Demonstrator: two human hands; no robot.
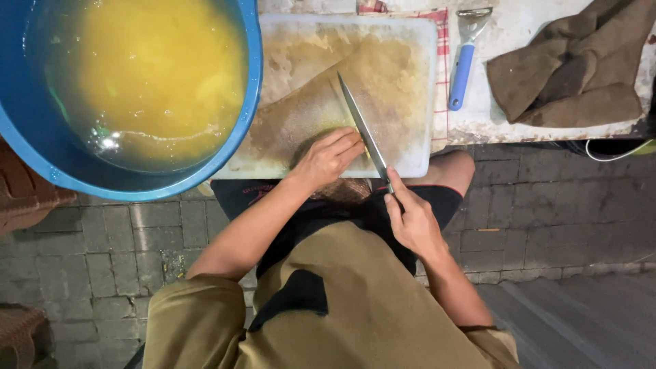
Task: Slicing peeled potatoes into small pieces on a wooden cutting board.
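The right hand (412, 222) is closed around the handle of a knife (362, 130), whose blade runs up and left from the fingers across the stained board (410, 48) and passes just beside the left fingertips. The left hand (328, 157) lies palm down with fingers curled over a brown thing at the board's near edge; what it is cannot be told, since the hand covers most of it. Left of those fingers a blue tub (249, 102) of yellow liquid overlaps the board's corner, while a blue-handled peeler (463, 65) and a brown cloth (570, 68) lie well apart to the right.
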